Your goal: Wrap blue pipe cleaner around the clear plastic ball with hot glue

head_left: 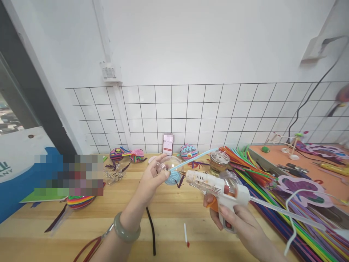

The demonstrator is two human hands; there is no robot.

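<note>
My left hand [152, 176] grips a clear plastic ball [177, 162], with thumb and fingers around its left side. A light-blue coil [172, 177] of pipe cleaner covers the ball's lower part. From my left fingertips a loose length of light-blue pipe cleaner [197, 157] runs up to the right. My right hand [237, 218] is wrapped round the handle of a white hot glue gun [208, 183], fingers at its orange trigger. The nozzle points left, close to the coil; whether it touches is unclear. A clear glue stick [275, 208] sticks out behind the gun.
Bundled pipe cleaners [261, 182] fill the right side, beside an orange mat [272, 156]. A glass jar [219, 162] stands behind the gun. Red-handled scissors [91, 247], a black strip [151, 229] and a matchstick [186, 234] lie in front. A phone [168, 144] leans at the wall.
</note>
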